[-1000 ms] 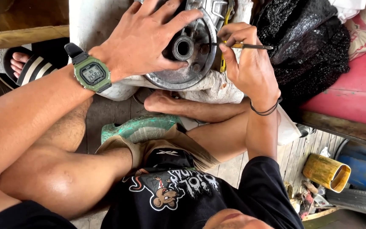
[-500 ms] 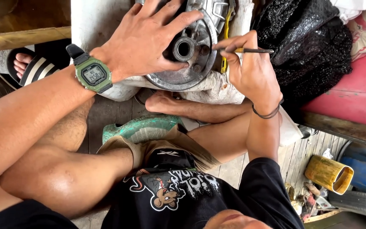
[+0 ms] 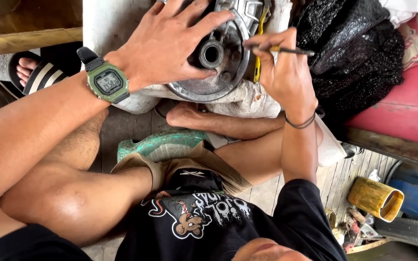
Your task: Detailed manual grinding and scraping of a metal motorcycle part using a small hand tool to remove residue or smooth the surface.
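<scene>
Wooden floorboards (image 3: 335,186) hold a yellow cup (image 3: 375,198); right hand (image 3: 286,77) grips a thin tool (image 3: 286,50).

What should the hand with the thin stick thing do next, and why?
Probably bring the thin dark metal pick leftward to the round grey metal engine cover. The right hand pinches it just beside the cover's rim, while the left hand lies flat on the cover, steadying it near the central hub.

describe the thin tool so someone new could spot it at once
Start at the round grey metal engine cover under the left hand. Just right of it, the right hand pinches a thin dark metal rod, far slimmer than the yellow-handled tool beside it.
</scene>
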